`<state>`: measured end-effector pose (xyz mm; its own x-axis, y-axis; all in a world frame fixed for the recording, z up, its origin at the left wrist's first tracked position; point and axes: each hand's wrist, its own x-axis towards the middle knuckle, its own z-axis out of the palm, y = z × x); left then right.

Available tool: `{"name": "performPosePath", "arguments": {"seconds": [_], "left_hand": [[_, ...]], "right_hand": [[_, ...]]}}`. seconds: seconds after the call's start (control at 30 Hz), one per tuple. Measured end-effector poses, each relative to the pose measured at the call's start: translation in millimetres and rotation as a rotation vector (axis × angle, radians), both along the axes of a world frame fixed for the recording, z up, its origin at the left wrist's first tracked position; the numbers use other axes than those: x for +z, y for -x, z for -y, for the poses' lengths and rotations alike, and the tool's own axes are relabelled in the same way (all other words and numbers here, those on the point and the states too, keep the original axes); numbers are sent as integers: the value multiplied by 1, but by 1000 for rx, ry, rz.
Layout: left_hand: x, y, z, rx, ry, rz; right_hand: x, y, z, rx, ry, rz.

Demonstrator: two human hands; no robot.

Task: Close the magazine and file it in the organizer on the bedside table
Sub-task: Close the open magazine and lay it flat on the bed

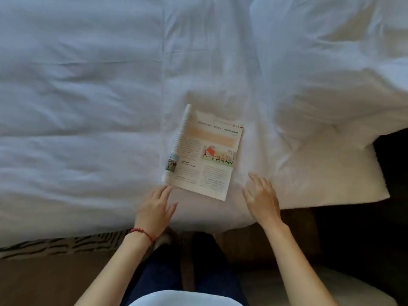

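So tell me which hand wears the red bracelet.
The left hand, by the magazine's near left corner, has a red bracelet at its wrist. The right hand's wrist is bare.

Soft, dim daylight; slightly blurred overall, dark lower right, wide-angle edge distortion.

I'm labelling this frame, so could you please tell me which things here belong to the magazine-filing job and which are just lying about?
Job: magazine, open on the bed; left hand and right hand, both open near it.

Lying about: white duvet, pillow, patterned carpet. The organizer is not in view.
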<state>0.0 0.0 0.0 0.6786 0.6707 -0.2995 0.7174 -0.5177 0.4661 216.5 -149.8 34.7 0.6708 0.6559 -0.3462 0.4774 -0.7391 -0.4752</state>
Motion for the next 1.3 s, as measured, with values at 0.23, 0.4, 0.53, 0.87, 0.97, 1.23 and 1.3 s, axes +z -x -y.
{"name": "performPosePath", "arguments": {"seconds": [0.23, 0.4, 0.53, 0.87, 0.97, 1.23, 1.3], "left_hand": [[-61, -53, 10, 706, 466, 139], [-110, -78, -2, 1271, 777, 267], [-115, -87, -8, 1431, 810, 432], [-82, -82, -7, 1500, 777, 755], [-61, -77, -31, 1445, 721, 842], [-9, -56, -94, 1319, 642, 1057], [-19, -49, -97, 1337, 683, 1043]], "right_hand": [[-66, -32, -36, -244, -41, -313], [-101, -41, -67, -458, -110, -440], [-116, -44, -80, -539, -175, -514], [-97, -31, -86, -536, -333, -494], [-78, -22, -104, -565, -428, -527], [-40, -1, -159, -543, -661, -594], [-47, 5, -160, -543, -646, -584]]}}
